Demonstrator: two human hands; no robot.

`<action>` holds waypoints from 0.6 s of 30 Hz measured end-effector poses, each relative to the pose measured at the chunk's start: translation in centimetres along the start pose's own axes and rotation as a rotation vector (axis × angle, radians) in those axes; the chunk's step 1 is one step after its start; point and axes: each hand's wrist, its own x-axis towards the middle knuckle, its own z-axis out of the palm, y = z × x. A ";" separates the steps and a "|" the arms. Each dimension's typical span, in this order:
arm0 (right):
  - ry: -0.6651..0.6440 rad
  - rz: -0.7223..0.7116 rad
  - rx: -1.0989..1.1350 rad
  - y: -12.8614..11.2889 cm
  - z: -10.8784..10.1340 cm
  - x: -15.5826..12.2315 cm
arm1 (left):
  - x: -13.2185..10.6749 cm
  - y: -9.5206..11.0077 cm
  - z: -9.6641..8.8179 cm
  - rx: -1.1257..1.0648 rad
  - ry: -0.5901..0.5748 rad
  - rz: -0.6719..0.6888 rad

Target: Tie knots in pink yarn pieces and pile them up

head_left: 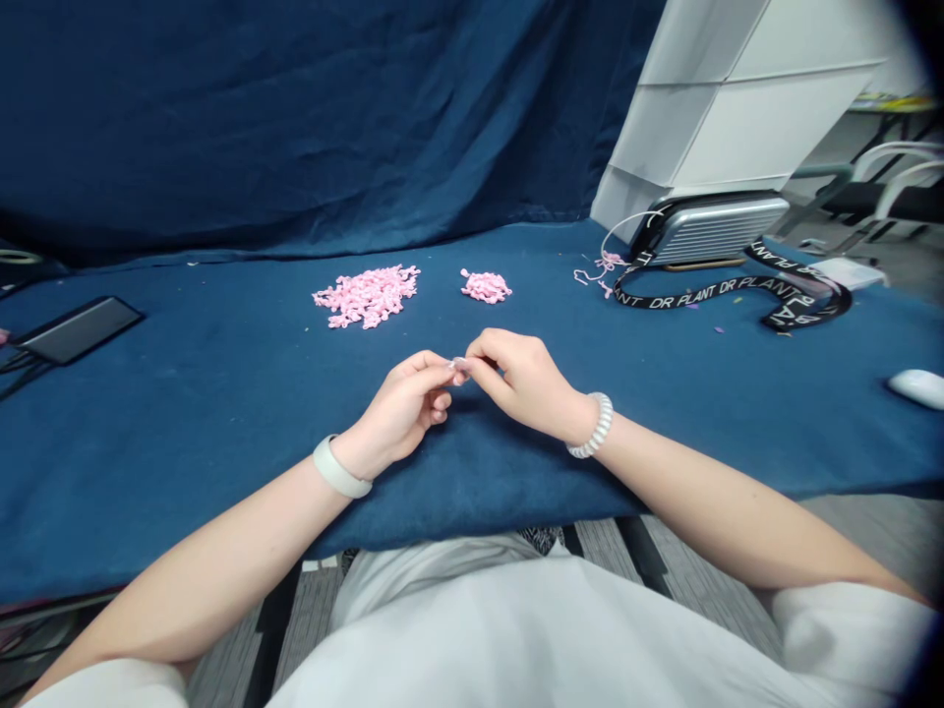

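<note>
My left hand [404, 408] and my right hand [520, 382] meet fingertip to fingertip low over the blue cloth-covered table [221, 393]. Both pinch a tiny pale piece [458, 365] between thumb and forefinger; it is too small to name. A white band sits on my left wrist and a beaded bracelet on my right. Beyond the hands lie a large pile of small pink pieces [367, 294] and a smaller pink pile [486, 286], both untouched.
A black lanyard [730, 292] with white lettering curls at the right by a silver ribbed case [712, 228] and white drawers [737, 98]. A dark phone [80, 329] lies at the left, a white mouse [918, 387] at the right edge. Loose pink thread [599, 267] lies near the lanyard.
</note>
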 end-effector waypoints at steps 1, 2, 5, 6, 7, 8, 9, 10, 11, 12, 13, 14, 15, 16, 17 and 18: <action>0.008 -0.059 -0.047 0.1 0.0 -0.1 | 0.0 0.0 0.0 0.001 0.006 0.005; 0.012 -0.116 -0.097 0.2 0.1 -0.1 | 0.0 0.0 0.0 0.001 0.013 0.011; 0.007 -0.246 -0.229 0.5 0.1 -0.3 | 0.0 -0.1 -0.1 0.001 0.034 0.020; 0.003 -0.275 -0.261 0.5 0.1 -0.3 | 0.0 -0.1 -0.1 0.003 0.037 0.022; -0.003 -0.298 -0.288 0.6 0.0 -0.3 | 0.0 -0.1 0.0 0.004 0.040 0.024; -0.009 -0.318 -0.311 0.6 0.0 -0.3 | 0.0 -0.1 0.0 0.005 0.042 0.027; -0.016 -0.337 -0.334 0.6 -0.1 -0.3 | 0.0 -0.1 0.0 0.004 0.044 0.028; -0.020 -0.356 -0.357 0.6 -0.2 -0.3 | 0.0 -0.1 0.0 0.001 0.044 0.028; -0.024 -0.376 -0.378 0.7 -0.2 -0.3 | 0.0 -0.1 0.1 -0.002 0.045 0.025; -0.030 -0.398 -0.393 0.7 -0.3 -0.3 | -0.1 -0.1 0.1 -0.004 0.045 0.020; -0.039 -0.419 -0.402 0.7 -0.4 -0.3 | -0.1 -0.2 0.1 -0.006 0.044 0.014; -0.051 -0.436 -0.407 0.7 -0.4 -0.3 | 0.0 -0.2 0.1 -0.008 0.041 0.012; -0.065 -0.450 -0.408 0.8 -0.5 -0.3 | 0.0 -0.2 0.1 -0.010 0.037 0.015; -0.078 -0.461 -0.410 0.8 -0.5 -0.3 | 0.0 -0.3 0.0 -0.012 0.031 0.025; -0.088 -0.467 -0.413 0.8 -0.5 -0.3 | 0.1 -0.4 0.0 -0.012 0.022 0.040; -0.097 -0.471 -0.416 0.8 -0.6 -0.4 | 0.1 -0.4 0.0 -0.010 0.015 0.060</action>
